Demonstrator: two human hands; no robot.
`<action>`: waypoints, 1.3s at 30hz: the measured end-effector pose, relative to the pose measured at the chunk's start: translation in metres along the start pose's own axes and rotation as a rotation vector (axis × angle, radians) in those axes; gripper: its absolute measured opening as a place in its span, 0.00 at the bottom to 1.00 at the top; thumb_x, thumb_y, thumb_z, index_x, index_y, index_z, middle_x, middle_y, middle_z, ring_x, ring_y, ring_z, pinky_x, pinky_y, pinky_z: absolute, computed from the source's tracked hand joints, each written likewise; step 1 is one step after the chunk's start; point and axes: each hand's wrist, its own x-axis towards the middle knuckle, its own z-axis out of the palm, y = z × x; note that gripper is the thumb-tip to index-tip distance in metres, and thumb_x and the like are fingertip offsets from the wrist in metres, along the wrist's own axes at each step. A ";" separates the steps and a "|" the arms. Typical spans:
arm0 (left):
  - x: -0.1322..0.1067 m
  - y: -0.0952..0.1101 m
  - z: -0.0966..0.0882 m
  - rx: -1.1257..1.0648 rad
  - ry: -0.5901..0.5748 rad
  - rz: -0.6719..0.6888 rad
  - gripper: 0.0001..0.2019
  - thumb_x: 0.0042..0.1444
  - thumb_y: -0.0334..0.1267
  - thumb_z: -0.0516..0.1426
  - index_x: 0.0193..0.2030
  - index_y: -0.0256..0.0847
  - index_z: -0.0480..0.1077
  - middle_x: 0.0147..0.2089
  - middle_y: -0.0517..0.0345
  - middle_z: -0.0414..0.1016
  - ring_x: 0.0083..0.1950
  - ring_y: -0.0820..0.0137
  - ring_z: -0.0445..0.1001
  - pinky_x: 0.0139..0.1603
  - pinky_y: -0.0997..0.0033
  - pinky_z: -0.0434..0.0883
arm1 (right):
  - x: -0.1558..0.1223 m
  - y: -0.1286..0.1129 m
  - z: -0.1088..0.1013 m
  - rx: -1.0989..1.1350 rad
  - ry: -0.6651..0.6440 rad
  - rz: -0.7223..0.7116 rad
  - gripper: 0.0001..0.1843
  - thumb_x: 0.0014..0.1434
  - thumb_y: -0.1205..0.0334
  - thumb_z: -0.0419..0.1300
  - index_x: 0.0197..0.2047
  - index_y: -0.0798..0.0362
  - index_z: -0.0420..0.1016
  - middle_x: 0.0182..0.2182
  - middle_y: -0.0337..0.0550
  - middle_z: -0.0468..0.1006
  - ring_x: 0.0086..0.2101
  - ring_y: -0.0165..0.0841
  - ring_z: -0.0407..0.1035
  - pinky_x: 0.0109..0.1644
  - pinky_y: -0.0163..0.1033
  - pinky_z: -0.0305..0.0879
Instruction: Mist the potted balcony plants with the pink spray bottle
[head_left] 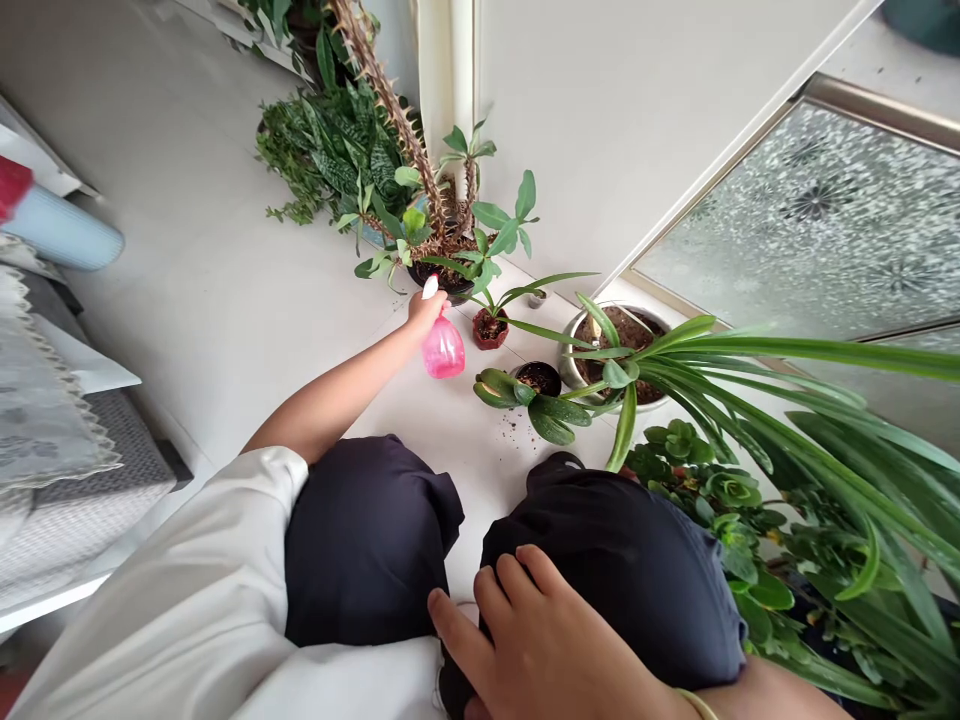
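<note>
My left hand (425, 310) reaches out across the pale floor and is closed round the neck of a pink spray bottle (443, 350) with a white top. The bottle hangs just in front of a dark pot holding a thorny-stemmed plant (442, 262). A small red pot (490, 328) with a green shoot stands right beside it. My right hand (540, 640) lies flat with its fingers spread on my right knee in dark trousers (622, 550), holding nothing. A thin bangle shows at that wrist.
A small black pot (538, 378), a wide metal pot (611, 340) and a long-leafed plant (787, 420) crowd the right, with succulents (720, 490) below. Bushy plants (330, 160) stand further back. A frosted glass door (810, 220) is at right; cushioned furniture (60, 450) at left.
</note>
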 end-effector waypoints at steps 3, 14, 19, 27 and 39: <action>-0.014 0.010 -0.004 -0.071 -0.046 0.063 0.02 0.44 0.35 0.60 0.27 0.41 0.72 0.25 0.59 0.74 0.26 0.73 0.70 0.31 0.73 0.67 | -0.001 -0.001 0.001 0.014 -0.003 -0.006 0.32 0.64 0.43 0.56 0.62 0.55 0.65 0.38 0.52 0.79 0.37 0.39 0.70 0.47 0.47 0.63; -0.015 0.023 -0.018 -0.274 -0.054 0.140 0.02 0.45 0.32 0.58 0.25 0.41 0.67 0.23 0.62 0.70 0.25 0.74 0.69 0.31 0.74 0.68 | -0.003 -0.002 0.012 -0.086 0.090 -0.082 0.29 0.64 0.47 0.58 0.61 0.55 0.64 0.35 0.48 0.79 0.35 0.39 0.70 0.46 0.46 0.63; -0.015 0.025 -0.016 -0.212 -0.013 0.132 0.06 0.46 0.32 0.58 0.21 0.41 0.65 0.22 0.60 0.69 0.25 0.74 0.69 0.31 0.72 0.68 | -0.001 -0.004 0.015 -0.159 0.142 -0.065 0.20 0.66 0.57 0.56 0.59 0.53 0.65 0.32 0.45 0.79 0.32 0.37 0.70 0.43 0.45 0.63; -0.003 0.037 -0.002 -0.234 -0.025 0.128 0.04 0.46 0.32 0.58 0.24 0.41 0.66 0.23 0.61 0.71 0.25 0.75 0.69 0.31 0.74 0.68 | 0.000 -0.002 0.023 -0.149 0.148 -0.082 0.17 0.68 0.59 0.53 0.58 0.53 0.66 0.33 0.45 0.79 0.32 0.35 0.69 0.43 0.44 0.63; 0.003 0.035 0.009 -0.202 0.008 0.037 0.06 0.44 0.29 0.56 0.22 0.41 0.63 0.21 0.62 0.68 0.24 0.76 0.68 0.30 0.74 0.68 | 0.002 0.006 0.020 -0.174 0.204 -0.058 0.17 0.67 0.58 0.55 0.57 0.53 0.67 0.33 0.44 0.80 0.31 0.36 0.71 0.43 0.44 0.64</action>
